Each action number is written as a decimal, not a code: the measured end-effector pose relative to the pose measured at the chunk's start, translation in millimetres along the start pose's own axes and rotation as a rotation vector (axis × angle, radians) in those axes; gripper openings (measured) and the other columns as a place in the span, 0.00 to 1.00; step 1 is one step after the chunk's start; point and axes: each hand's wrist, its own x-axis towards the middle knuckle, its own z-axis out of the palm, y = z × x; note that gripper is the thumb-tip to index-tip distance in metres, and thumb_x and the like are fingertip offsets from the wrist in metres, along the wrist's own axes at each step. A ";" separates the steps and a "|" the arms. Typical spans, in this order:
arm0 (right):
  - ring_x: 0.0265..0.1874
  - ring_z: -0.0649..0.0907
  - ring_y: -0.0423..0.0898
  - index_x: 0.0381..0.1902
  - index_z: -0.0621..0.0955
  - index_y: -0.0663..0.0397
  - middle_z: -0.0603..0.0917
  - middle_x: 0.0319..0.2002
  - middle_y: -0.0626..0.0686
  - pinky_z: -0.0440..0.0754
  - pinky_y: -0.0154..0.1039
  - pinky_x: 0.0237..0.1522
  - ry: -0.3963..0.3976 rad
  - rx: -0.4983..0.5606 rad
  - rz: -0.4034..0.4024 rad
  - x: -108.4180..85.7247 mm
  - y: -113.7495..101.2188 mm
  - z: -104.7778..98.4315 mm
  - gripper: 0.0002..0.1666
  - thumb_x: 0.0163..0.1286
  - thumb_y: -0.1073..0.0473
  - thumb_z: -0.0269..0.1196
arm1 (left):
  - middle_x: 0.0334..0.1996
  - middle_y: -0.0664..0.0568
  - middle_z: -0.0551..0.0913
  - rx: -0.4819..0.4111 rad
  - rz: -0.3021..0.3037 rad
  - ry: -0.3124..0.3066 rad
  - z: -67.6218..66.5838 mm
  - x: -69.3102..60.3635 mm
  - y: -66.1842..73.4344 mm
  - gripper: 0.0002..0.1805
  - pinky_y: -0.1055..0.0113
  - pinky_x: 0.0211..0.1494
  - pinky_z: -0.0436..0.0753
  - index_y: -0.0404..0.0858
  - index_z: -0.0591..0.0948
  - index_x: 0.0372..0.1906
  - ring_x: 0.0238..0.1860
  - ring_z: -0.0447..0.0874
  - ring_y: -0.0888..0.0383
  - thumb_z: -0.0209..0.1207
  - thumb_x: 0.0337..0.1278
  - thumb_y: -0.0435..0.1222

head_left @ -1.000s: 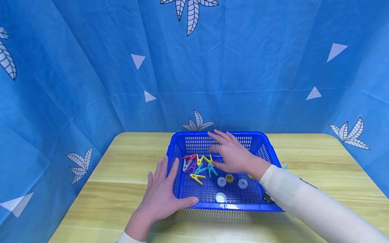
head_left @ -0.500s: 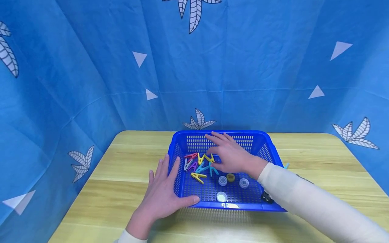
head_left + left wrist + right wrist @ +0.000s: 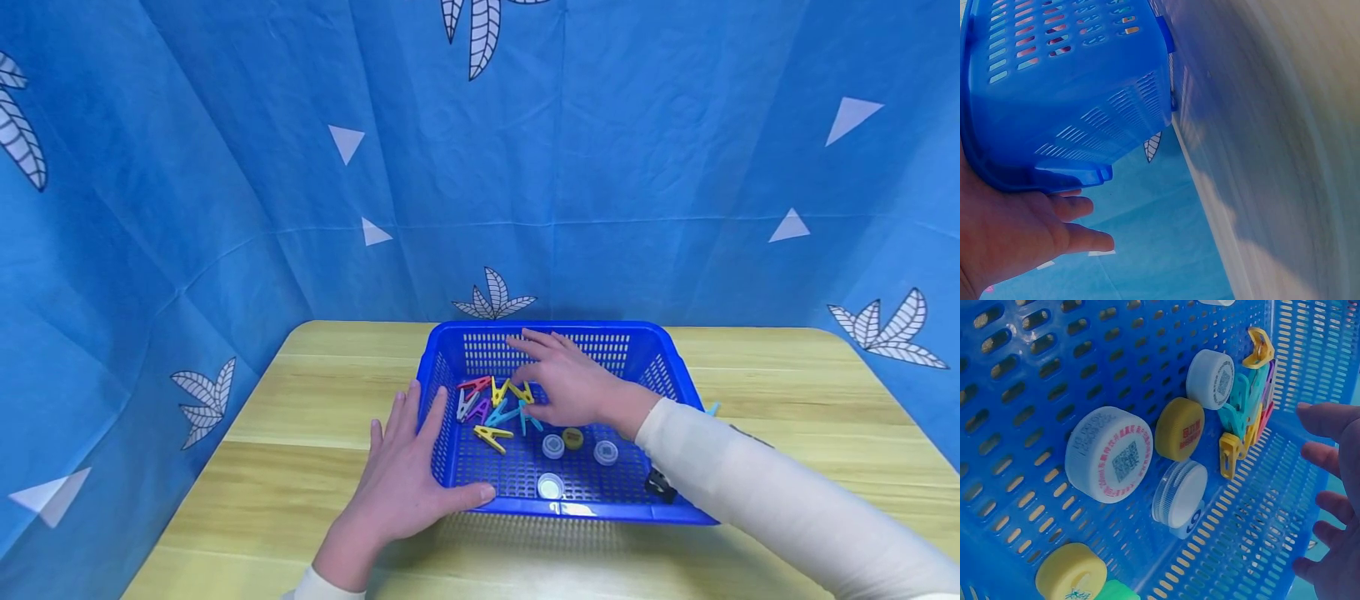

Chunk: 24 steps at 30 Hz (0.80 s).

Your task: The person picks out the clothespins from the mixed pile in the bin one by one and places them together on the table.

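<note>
A blue plastic basket [image 3: 517, 505] stands on the wooden table. My left hand [image 3: 401, 483] lies against its left front corner, fingers spread, thumb along the front rim; the left wrist view shows the basket's outer wall beside that hand [image 3: 1016, 234]. Over the basket's middle hovers my right hand [image 3: 573, 382], its fingers spread and holding nothing. Left of it lie several clothespins, among them a yellow clothespin [image 3: 492, 437] and a red clothespin [image 3: 475, 384]. Bottle caps lie below it, including a yellow cap [image 3: 1180, 429] and a white cap [image 3: 1110, 454]. The right forearm hides part of the basket.
A black object [image 3: 660, 485] sits at the basket's right front corner, partly under the sleeve. Beyond the right rim, a light blue tip [image 3: 712, 409] and a dark strip [image 3: 750, 434] show on the table. A blue patterned curtain [image 3: 480, 167] hangs behind.
The head view has shifted slightly. My right hand has drifted a little left over the basket, and a green-yellow item by its wrist is now hidden in the head view. The left hand stays put.
</note>
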 end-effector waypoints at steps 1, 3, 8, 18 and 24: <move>0.75 0.55 0.62 0.50 0.88 0.45 0.64 0.74 0.58 0.53 0.68 0.68 -0.009 -0.002 0.000 -0.1 0.0 0.0 0.21 0.60 0.46 0.74 | 0.80 0.42 0.37 0.000 0.002 0.002 0.0 0.1 0.0 0.72 0.32 0.70 0.35 0.46 0.48 0.81 0.78 0.27 0.44 0.61 0.33 0.78; 0.75 0.55 0.62 0.50 0.87 0.45 0.64 0.74 0.57 0.53 0.68 0.68 -0.026 -0.010 -0.004 0.0 0.4 0.4 0.21 0.61 0.45 0.73 | 0.80 0.42 0.37 0.000 0.005 0.007 0.0 0.4 0.0 0.71 0.32 0.70 0.36 0.46 0.48 0.81 0.78 0.27 0.44 0.62 0.33 0.78; 0.74 0.56 0.63 0.50 0.87 0.44 0.65 0.74 0.58 0.54 0.68 0.67 -0.040 -0.043 -0.024 0.4 1.8 2.7 0.21 0.61 0.44 0.73 | 0.80 0.42 0.37 0.002 0.006 0.009 -0.8 0.8 0.0 0.71 0.32 0.70 0.35 0.47 0.48 0.81 0.77 0.27 0.44 0.62 0.33 0.78; 0.75 0.55 0.62 0.50 0.87 0.44 0.64 0.74 0.57 0.54 0.70 0.67 -0.084 -0.051 -0.020 1.2 2.2 9.5 0.20 0.61 0.45 0.72 | 0.80 0.43 0.37 0.011 -0.005 -0.006 -1.9 0.4 0.3 0.73 0.33 0.70 0.36 0.47 0.48 0.81 0.78 0.27 0.44 0.53 0.30 0.84; 0.74 0.56 0.62 0.51 0.87 0.42 0.64 0.74 0.56 0.53 0.69 0.67 -0.110 -0.064 -0.013 2.0 1.1 13.8 0.20 0.61 0.45 0.72 | 0.80 0.43 0.36 0.002 -0.012 -0.018 -0.6 -0.3 0.2 0.72 0.32 0.70 0.36 0.47 0.48 0.81 0.78 0.27 0.44 0.53 0.31 0.84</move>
